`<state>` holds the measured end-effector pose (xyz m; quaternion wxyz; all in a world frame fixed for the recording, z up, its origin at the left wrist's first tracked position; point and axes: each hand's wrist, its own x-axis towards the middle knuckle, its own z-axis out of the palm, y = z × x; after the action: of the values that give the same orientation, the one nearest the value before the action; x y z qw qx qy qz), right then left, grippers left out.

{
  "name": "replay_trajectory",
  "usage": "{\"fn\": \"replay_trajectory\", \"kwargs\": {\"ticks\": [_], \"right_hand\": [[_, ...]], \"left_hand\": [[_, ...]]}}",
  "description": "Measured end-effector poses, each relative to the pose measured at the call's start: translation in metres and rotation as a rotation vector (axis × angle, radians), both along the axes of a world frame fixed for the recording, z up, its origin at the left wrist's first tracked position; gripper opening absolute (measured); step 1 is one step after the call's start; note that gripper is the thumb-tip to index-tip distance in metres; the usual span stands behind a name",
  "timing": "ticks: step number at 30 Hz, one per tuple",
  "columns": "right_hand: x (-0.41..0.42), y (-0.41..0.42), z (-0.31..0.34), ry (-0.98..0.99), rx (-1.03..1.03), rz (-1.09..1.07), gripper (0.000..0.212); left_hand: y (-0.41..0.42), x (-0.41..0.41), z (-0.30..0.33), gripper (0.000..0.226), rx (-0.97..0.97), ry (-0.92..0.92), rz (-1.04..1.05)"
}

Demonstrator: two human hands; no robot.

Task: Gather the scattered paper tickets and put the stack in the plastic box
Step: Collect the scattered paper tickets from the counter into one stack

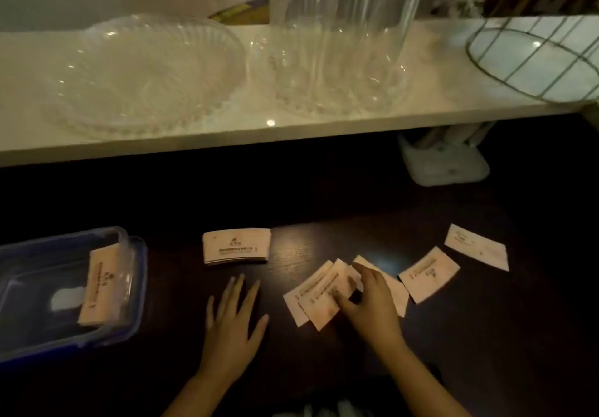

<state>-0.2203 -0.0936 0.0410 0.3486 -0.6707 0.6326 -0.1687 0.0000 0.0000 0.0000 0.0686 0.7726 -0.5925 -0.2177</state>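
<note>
Tickets (319, 293) lie half gathered: your right hand (366, 300) pinches several, left hand (233, 319) rests fingers-spread, one bundle (97, 287) already in the plastic box (136, 287).

Matt paper tickets (319, 296) on dark glossy wood-grain table (486, 335), clear plastic box (19, 287) w/ blue rim

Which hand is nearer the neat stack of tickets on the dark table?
Left. The left hand lies flat just in front of the neat stack. The right hand is off to the stack's right, on the loose tickets.
</note>
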Motion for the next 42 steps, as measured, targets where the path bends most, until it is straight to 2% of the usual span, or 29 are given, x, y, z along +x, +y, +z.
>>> {"fn": "replay_trajectory", "kwargs": {"ticks": [4, 9, 13, 18, 23, 27, 29, 31, 32, 35, 36, 37, 39, 42], "right_hand": [[0.009, 0.019, -0.014, -0.053, 0.077, -0.298, 0.061], [0.026, 0.029, -0.025, 0.039, 0.143, -0.535, 0.068], [0.053, 0.03, -0.028, 0.227, 0.11, -0.503, 0.089], [0.057, 0.035, -0.035, 0.278, 0.071, -0.444, 0.08], [0.042, 0.038, -0.034, 0.13, 0.091, -0.405, 0.061], [0.026, 0.042, -0.029, -0.171, 0.129, -0.399, 0.034], [0.018, 0.043, -0.023, -0.289, 0.109, -0.358, 0.028], [0.009, 0.04, -0.017, -0.365, 0.121, -0.285, 0.028], [0.005, 0.038, -0.014, -0.4, 0.146, -0.233, 0.03], [0.002, 0.029, -0.006, -0.51, 0.279, -0.07, 0.04], [0.004, 0.028, -0.005, -0.529, 0.306, -0.029, 0.041], [0.006, 0.027, -0.004, -0.539, 0.324, 0.001, 0.042], [0.011, 0.024, -0.003, -0.538, 0.334, 0.034, 0.042], [0.014, 0.017, -0.006, -0.429, 0.239, -0.056, 0.03]], "left_hand": [[0.003, 0.002, -0.021, 0.065, 0.02, -0.199, -0.129], [0.003, 0.002, -0.031, 0.065, -0.031, -0.249, -0.16], [0.001, 0.001, -0.027, 0.066, -0.016, -0.25, -0.164], [-0.001, 0.002, -0.024, 0.067, -0.002, -0.261, -0.158], [0.0, 0.003, -0.024, 0.067, 0.034, -0.254, -0.152], [0.003, 0.003, -0.022, 0.065, 0.032, -0.233, -0.186], [0.001, 0.004, -0.018, 0.063, 0.042, -0.209, -0.188], [-0.004, 0.003, -0.013, 0.064, 0.036, -0.077, -0.111], [-0.006, 0.002, -0.008, 0.066, 0.007, 0.102, -0.016], [-0.026, 0.0, 0.022, 0.075, -0.063, 0.833, 0.273], [-0.033, 0.001, 0.032, 0.075, -0.021, 0.962, 0.296], [-0.038, 0.001, 0.039, 0.07, 0.056, 1.013, 0.278], [-0.044, -0.001, 0.047, 0.046, 0.174, 0.989, 0.234], [-0.04, 0.002, 0.046, 0.024, 0.157, 1.017, 0.369]]}}
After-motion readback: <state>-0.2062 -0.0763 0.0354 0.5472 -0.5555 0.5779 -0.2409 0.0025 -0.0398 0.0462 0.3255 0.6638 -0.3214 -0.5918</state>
